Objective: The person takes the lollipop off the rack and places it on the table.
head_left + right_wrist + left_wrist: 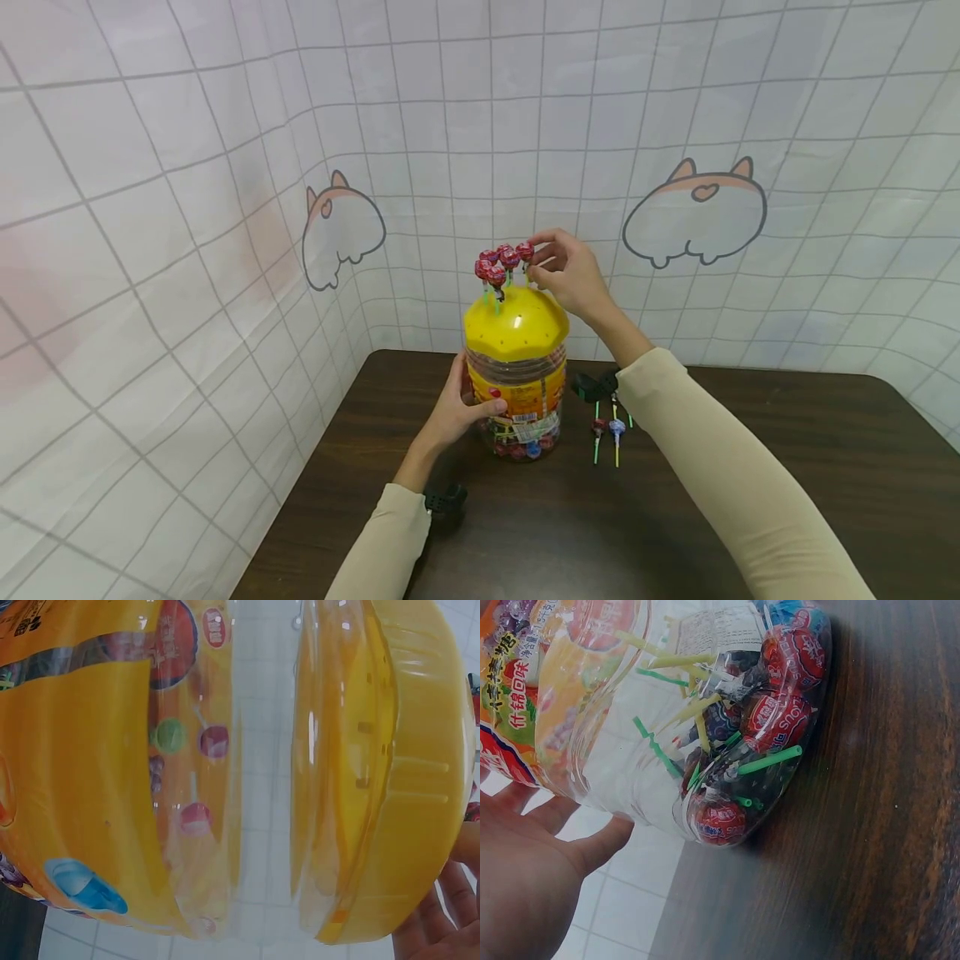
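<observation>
A clear plastic candy jar with an orange-yellow label and a domed yellow lid stands upright on the table. My left hand holds its left side, thumb across the front; in the left wrist view that hand is beside the jar wall. Several red-wrapped lollipops stand by their sticks in the lid's top. My right hand pinches the rightmost lollipop just above the lid. In the right wrist view the right hand is partly hidden behind the lid.
More lollipops lie inside the jar bottom. On the dark wooden table, right of the jar, lie a few loose lollipops, among them a blue-wrapped one, partly covered by the right wrist camera. A white grid-patterned curtain hangs behind.
</observation>
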`<state>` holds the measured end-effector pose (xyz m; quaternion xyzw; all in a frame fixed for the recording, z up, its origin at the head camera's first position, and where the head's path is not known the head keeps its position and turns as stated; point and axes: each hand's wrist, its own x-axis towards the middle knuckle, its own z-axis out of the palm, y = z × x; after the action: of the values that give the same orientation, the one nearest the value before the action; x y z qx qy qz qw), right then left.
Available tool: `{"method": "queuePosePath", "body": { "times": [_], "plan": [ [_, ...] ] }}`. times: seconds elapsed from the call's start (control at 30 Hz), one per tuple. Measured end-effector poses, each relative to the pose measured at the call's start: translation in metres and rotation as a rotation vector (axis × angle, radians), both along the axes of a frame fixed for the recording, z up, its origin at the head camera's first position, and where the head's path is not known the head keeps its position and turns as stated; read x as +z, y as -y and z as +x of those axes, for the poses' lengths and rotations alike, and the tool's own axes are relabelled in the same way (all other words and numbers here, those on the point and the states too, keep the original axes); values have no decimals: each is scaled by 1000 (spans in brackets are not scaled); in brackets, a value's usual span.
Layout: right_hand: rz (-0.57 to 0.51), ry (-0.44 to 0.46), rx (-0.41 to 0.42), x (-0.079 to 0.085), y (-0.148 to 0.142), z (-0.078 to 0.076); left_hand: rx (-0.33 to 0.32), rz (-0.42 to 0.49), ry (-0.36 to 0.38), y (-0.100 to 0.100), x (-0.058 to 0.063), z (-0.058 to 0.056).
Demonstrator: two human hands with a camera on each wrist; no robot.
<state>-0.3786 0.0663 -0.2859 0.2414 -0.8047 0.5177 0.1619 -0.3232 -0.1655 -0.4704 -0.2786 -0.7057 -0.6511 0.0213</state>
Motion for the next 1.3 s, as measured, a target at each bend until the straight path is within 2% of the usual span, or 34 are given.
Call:
{"method": "queuePosePath", "body": {
  "times": [0.3,0.57,0.93,1.3],
  "plan": [
    [-73,-68,11,6,-1,4,2,2,13,1,-1,0],
    [-156,-65,92,15,-12,13,2,5,18,-1,0,0],
    [-181,3,110,5,-33,24,-18,17,2,-1,-1,0],
    [-144,55,148,-10,-59,30,-21,23,19,-1,-2,-3]
  ]
}}
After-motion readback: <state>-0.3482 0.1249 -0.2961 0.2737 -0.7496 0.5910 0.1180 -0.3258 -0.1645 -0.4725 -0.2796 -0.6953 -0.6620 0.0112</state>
